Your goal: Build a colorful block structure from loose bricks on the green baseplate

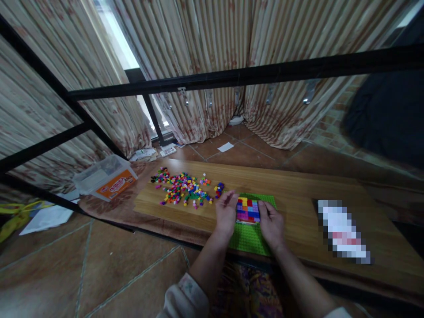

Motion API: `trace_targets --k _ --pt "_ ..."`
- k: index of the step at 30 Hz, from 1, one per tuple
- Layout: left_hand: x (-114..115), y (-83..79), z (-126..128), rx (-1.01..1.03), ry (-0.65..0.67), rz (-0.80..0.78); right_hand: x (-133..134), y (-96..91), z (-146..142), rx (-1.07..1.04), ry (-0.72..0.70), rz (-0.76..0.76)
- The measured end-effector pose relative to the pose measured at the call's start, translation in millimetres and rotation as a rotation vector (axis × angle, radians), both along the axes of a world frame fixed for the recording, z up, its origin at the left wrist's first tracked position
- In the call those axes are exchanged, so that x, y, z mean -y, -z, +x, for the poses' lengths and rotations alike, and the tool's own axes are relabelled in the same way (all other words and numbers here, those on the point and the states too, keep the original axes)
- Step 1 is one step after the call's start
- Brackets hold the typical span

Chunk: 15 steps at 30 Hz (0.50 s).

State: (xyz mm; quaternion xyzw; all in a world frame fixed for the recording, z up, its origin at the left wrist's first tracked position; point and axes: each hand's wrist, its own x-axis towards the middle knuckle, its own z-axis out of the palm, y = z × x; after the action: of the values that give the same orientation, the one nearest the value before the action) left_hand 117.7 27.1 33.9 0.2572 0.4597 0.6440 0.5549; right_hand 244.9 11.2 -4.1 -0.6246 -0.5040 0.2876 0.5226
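A green baseplate (249, 238) lies at the front edge of a low wooden table (298, 194). On it sits a block of small bricks (247, 210) in red, yellow, blue, purple and pink. My left hand (226, 213) rests against the block's left side with its fingers curled at the edge. My right hand (270, 223) presses against the block's right side, fingers bent onto it. Left of my hands, a pile of loose coloured bricks (184, 187) is spread over the table.
A clear plastic box (105, 176) with an orange label stands off the table's left end. A blurred white object (342, 230) lies at the right. Black metal bars (238, 76) cross above, with curtains behind. Papers lie on the tiled floor.
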Motion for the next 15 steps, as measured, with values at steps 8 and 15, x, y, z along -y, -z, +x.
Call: trace_targets --k 8,15 --pt "26.4 16.8 -49.0 -0.344 -0.039 0.067 7.8 -7.7 3.3 -0.054 -0.061 -0.016" --pt "52.4 35.4 -91.9 -0.692 -0.112 0.033 18.8 -10.2 6.8 0.056 -0.329 -0.073"
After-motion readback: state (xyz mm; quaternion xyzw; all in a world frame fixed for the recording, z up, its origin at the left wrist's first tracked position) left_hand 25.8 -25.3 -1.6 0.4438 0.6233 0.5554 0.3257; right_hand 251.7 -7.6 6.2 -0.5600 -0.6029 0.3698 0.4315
